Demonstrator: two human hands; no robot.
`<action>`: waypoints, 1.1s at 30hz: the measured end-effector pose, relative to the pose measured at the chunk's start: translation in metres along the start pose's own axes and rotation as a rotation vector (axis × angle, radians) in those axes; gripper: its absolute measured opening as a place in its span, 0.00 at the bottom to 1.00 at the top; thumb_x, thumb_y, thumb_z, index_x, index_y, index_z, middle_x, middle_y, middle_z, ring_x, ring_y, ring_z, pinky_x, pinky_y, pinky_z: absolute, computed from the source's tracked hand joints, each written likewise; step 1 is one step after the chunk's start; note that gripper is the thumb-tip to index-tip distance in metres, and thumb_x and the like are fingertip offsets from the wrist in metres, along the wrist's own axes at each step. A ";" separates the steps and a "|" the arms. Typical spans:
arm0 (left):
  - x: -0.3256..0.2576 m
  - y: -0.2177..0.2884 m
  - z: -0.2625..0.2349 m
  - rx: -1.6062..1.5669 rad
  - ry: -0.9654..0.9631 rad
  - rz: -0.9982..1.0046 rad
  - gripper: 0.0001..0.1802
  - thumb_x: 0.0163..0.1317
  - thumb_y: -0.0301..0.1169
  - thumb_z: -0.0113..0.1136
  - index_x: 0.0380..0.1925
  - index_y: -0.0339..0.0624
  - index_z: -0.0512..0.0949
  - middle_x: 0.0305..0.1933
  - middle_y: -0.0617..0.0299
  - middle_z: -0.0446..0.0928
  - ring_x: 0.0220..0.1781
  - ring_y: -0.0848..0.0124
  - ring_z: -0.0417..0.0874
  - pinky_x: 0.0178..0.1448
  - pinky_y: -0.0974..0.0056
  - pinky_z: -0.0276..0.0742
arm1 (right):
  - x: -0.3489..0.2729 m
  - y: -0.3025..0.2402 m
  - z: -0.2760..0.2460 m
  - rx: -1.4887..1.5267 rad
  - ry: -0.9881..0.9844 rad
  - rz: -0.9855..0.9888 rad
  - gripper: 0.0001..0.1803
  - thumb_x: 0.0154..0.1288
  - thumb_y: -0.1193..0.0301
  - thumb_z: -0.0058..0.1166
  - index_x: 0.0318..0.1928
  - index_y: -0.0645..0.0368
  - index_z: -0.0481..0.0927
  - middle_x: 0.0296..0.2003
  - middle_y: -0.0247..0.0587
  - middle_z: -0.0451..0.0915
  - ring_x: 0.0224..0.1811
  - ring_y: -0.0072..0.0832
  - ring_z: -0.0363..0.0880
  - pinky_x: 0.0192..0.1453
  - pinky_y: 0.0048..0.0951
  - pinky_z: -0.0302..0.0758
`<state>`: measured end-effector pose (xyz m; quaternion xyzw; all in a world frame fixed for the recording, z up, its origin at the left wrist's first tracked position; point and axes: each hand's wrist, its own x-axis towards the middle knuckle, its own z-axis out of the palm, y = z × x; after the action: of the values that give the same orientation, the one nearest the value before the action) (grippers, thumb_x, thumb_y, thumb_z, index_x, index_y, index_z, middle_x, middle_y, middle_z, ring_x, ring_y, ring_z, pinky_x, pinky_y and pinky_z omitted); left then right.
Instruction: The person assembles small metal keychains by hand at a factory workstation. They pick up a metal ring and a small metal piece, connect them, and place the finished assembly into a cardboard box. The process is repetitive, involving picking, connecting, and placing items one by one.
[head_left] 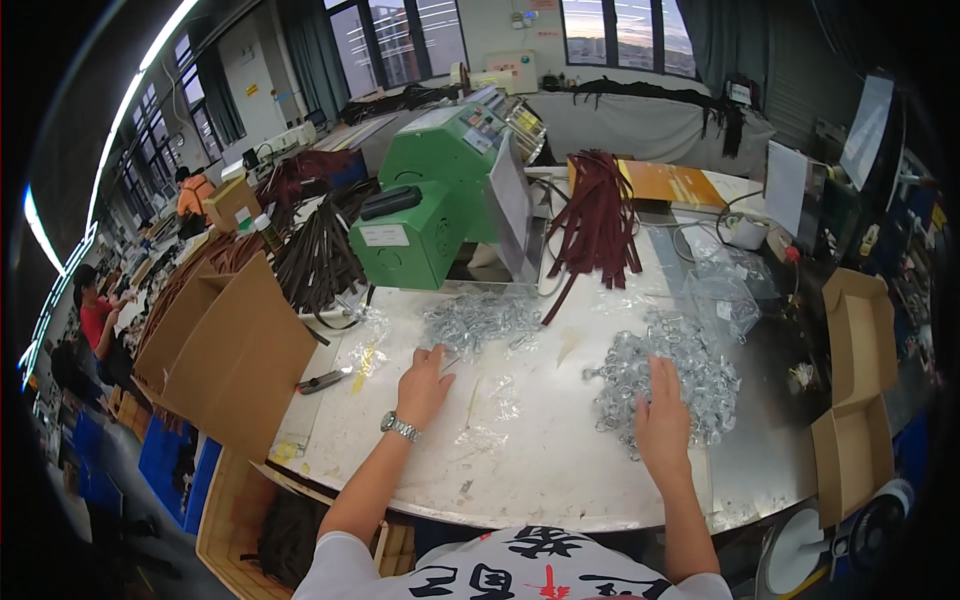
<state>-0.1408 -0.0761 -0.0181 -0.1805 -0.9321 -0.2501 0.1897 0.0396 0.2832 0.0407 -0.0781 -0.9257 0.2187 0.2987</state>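
A small heap of silvery metal hardware pieces lies in front of a green machine. My left hand, with a metal-banded watch on its wrist, rests at the near left edge of that heap. Its thumb and forefinger stand apart, and a thin line shows between them, too small to name. Over a larger pile of similar shiny metal pieces, my right hand lies with fingers stretched forward, touching the pile. Some pieces under the right hand are hidden.
A utility knife lies left, beside a cardboard box. Dark strips and maroon strips flank the machine. Clear plastic bags lie back right. An open carton stands at the right edge. Other people sit far left.
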 end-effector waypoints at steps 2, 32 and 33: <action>0.004 -0.004 0.008 0.041 -0.046 0.003 0.16 0.69 0.31 0.67 0.55 0.44 0.82 0.50 0.50 0.80 0.44 0.50 0.87 0.45 0.49 0.84 | -0.011 -0.011 -0.001 0.088 0.017 0.005 0.30 0.70 0.79 0.60 0.72 0.61 0.73 0.72 0.55 0.73 0.41 0.45 0.89 0.47 0.40 0.85; -0.012 -0.028 -0.030 0.277 -0.349 0.186 0.16 0.60 0.25 0.64 0.49 0.40 0.77 0.46 0.45 0.80 0.40 0.45 0.86 0.44 0.45 0.84 | -0.093 -0.053 0.059 0.638 -0.388 -0.164 0.13 0.77 0.69 0.59 0.55 0.61 0.87 0.44 0.49 0.90 0.40 0.44 0.89 0.46 0.36 0.84; -0.012 -0.028 -0.032 0.273 -0.358 0.193 0.16 0.60 0.26 0.65 0.49 0.40 0.77 0.45 0.45 0.80 0.40 0.45 0.86 0.44 0.46 0.84 | -0.094 -0.054 0.060 0.644 -0.395 -0.155 0.13 0.77 0.69 0.59 0.55 0.61 0.87 0.43 0.49 0.90 0.39 0.42 0.90 0.45 0.36 0.84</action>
<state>-0.1347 -0.1191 -0.0088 -0.2828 -0.9545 -0.0664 0.0673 0.0802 0.1874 -0.0270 0.1334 -0.8524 0.4860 0.1395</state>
